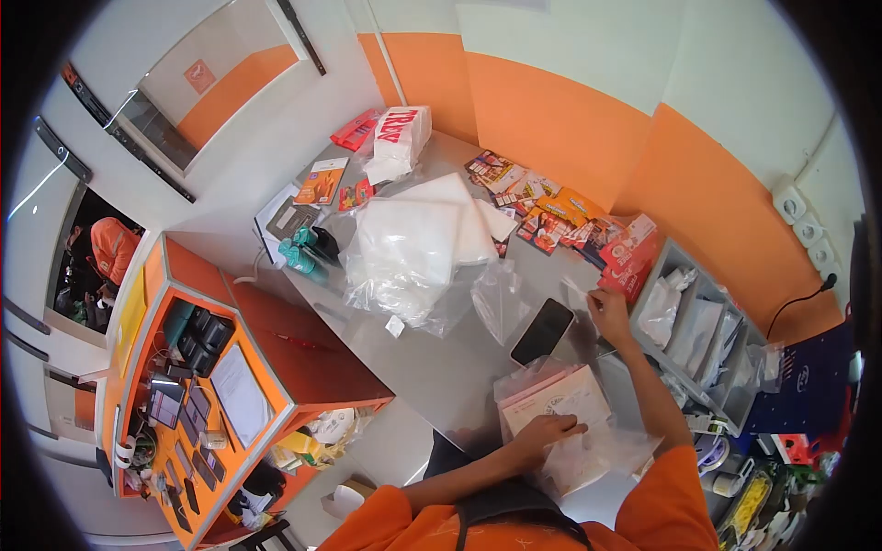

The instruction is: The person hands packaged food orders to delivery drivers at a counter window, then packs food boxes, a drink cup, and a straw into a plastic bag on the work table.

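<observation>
Grey table (pixel 395 360); grey divided tray (pixel 724 415), beside the right forearm; plastic-wrapped packet (pixel 577 390), at the table's near edge, left hand (pixel 544 443) on it, fingers bent, grip I cannot tell; dark phone (pixel 543 331), beyond; pale strip (pixel 574 291), pinched in right hand's (pixel 593 298) fingertips

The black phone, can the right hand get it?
Probably yes: the phone lies close to the right hand on the table, and nothing seems to stand between them.

One phone (pixel 542 331) lies between the left hand (pixel 546 438) and the right hand (pixel 608 317); right of the right hand are one grey tray (pixel 642 342) and, farther off, three wall sockets (pixel 808 230).
</observation>
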`<action>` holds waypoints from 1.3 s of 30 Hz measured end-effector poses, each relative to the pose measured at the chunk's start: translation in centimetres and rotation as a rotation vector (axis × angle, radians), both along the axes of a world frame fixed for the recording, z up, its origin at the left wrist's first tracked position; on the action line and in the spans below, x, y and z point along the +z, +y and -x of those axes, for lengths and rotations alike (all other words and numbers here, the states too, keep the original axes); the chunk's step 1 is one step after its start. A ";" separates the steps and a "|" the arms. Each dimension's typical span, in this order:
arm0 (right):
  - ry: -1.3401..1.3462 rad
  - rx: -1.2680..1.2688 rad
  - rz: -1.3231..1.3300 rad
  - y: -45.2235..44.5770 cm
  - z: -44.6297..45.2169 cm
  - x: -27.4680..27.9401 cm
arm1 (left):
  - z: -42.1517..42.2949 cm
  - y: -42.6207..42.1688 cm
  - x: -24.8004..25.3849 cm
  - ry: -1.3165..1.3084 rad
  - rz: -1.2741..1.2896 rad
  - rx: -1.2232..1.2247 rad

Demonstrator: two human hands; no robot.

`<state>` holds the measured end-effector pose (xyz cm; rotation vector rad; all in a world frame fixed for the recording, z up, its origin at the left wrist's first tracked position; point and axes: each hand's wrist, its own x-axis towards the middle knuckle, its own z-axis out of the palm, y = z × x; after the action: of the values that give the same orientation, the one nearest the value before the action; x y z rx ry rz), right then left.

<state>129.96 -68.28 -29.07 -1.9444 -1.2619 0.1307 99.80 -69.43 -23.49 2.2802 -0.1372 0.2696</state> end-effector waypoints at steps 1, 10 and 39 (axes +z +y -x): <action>-0.012 -0.003 0.021 -1.0 0.4 1.0 | -0.2 -0.1 -0.1 -0.034 0.024 0.025; 0.207 0.383 0.006 -13.5 8.5 12.3 | -0.4 0.2 -2.5 -0.202 0.139 0.015; 0.688 -0.858 -0.725 -25.7 23.1 9.0 | -4.6 0.5 6.9 0.140 -0.392 -0.269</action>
<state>106.82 -94.03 -20.10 -1.4300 0.0483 -0.0883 104.39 -68.96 -16.63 2.6202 -0.4537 -0.0648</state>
